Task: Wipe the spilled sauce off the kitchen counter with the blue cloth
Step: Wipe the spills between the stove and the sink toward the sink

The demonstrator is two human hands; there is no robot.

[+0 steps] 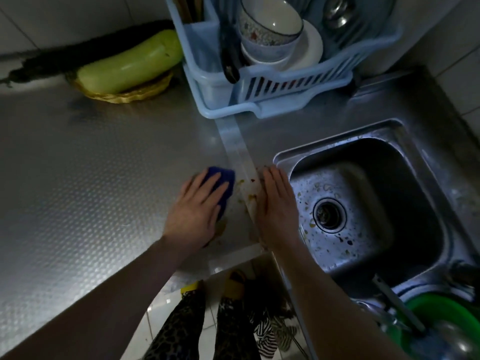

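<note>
- Sauce [246,189]: yellowish-brown flecks and smears sit near the counter's front edge, on and beside the clear tape strip [235,149] that runs from the dish rack [262,100] toward that edge. A further smear shows beside your left wrist, closer to the front edge.
- Blue cloth [222,187]: bunched flat under your left hand [196,211], just left of the flecks. Fingers are spread and pressing down on it, not curled around it; that reads as a pushing hold, suited to sweeping the cloth sideways.
- Right hand [276,203]: flat, fingers straight and together, holding nothing. It lies along the counter's right edge where it meets the sink [363,203], just right of the flecks.
- Why so: your right hand looks placed as a barrier or catcher, so that sauce driven rightward collects against it or goes over into the sink rather than spreading. Specks already dot the sink basin.
- Stage, as a judgement: mid-wipe; the mess lies between your two hands, not yet cleared.
- Watch the tape strip: its raised edges may trap sauce.
- Far edge of the counter [104,157]: green gourd [130,64] on a woven tray [124,93], well apart from the work.
</note>
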